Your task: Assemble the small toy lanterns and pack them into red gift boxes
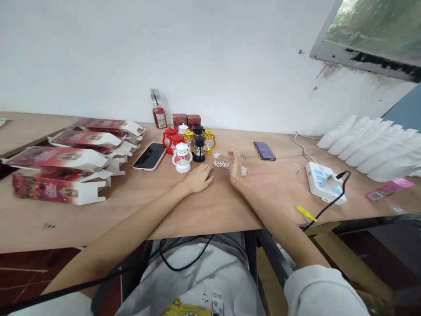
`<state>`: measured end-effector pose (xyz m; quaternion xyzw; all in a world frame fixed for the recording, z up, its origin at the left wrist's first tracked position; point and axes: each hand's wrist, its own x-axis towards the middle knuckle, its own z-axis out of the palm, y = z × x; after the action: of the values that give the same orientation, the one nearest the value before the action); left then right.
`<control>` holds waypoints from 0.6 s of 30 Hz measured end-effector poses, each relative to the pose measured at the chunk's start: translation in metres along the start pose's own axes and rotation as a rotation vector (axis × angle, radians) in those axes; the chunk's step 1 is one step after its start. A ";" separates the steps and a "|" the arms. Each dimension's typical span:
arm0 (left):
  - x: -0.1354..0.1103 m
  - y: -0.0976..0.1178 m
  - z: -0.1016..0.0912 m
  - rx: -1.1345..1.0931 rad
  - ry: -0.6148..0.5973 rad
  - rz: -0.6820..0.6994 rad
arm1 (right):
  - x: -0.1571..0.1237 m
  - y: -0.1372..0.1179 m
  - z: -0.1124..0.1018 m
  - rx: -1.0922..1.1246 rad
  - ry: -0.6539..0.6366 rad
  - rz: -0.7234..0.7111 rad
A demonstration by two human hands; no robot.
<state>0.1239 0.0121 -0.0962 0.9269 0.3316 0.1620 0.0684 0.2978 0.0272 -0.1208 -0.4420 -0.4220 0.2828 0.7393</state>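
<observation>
Brown table, bottle with reddish contents, lanterns, left fingers and right fingers open, seemingly empty, beside white pieces

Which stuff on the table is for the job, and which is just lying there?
Probably for the job:
White bits, between left hand and right hand
Lanterns, near the left hand
Maybe the printed boxes

Probably just lying about:
Phone
Bottle
Pink box
Yellow tag
</observation>
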 end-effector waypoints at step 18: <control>0.026 0.012 0.013 0.037 -0.096 -0.136 | 0.008 0.007 -0.008 -0.295 -0.066 0.083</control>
<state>0.1543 0.0195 -0.0995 0.9100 0.3932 0.1063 0.0777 0.3079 0.0332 -0.1264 -0.5533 -0.4645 0.2625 0.6397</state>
